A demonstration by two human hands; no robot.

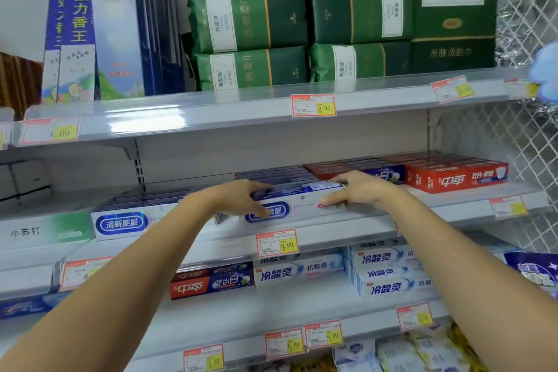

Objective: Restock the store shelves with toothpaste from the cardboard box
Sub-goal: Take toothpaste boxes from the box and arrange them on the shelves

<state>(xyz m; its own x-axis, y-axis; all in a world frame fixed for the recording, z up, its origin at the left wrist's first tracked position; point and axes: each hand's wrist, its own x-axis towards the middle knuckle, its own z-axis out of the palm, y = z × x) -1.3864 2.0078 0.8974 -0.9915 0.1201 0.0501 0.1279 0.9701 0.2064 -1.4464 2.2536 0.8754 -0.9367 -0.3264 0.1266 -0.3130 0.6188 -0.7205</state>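
Both hands are on one toothpaste box [305, 201] lying lengthwise at the front of the middle shelf [447, 208]. The left hand [241, 198] grips its left end, fingers over the top and thumb down the front face, half covering the blue oval logo. The right hand [359, 190] holds the right end the same way, fingers curled over the top edge.

The box is white, and the oval reads 清新能量 (easier to read on the matching box [120, 222] just to its left). Further left sits a green-and-white box [45, 231] marked 小苏打. To the right on the same shelf are red 中華 boxes [456, 180], stacked.

The price tag [277, 243] under the hands says 5.00. One shelf down there are 冷酸灵 boxes [383, 272] with 抗敏感 on them, plus a red-and-blue 中華 box [211, 284] reading 健齿白.

Up top: stacked green packs [250, 21], a big green carton [453, 24] printed 亲肤洗脸巾, a 9.90 tag [314, 105], and tall blue boxes [79, 9] with 强力香王. The other tags are too blurry to read properly.
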